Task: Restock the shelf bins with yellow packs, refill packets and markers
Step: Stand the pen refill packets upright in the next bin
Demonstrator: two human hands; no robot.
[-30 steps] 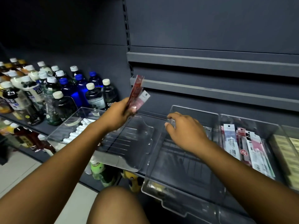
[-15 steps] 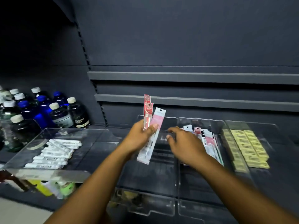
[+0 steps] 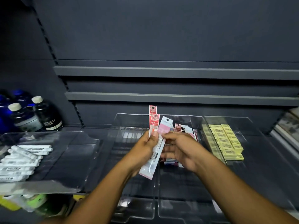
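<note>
Both hands have drawn together since half a second ago: the right hand [image 3: 182, 151] now reaches the packets that the left hand [image 3: 142, 152] grips upright, two narrow red-printed refill packets [image 3: 152, 122] and a longer glossy pink-and-white refill packet [image 3: 156, 157]. Right thumb and fingertips touch the pink packet's edge; whether they pinch it cannot be told. Below sit clear ribbed plastic bins [image 3: 129, 126] on a matte dark grey shelf [image 3: 90, 131] with a flat back panel [image 3: 161, 38] and two horizontal rails [image 3: 178, 98]. More flat packets [image 3: 186, 129] lie in the bin behind the right hand, blocky yellow packs [image 3: 226, 139] in rows in the next bin right, and white tubular markers [image 3: 22, 159] in the far-left bin, near dark capped bottles [image 3: 47, 117].
</note>
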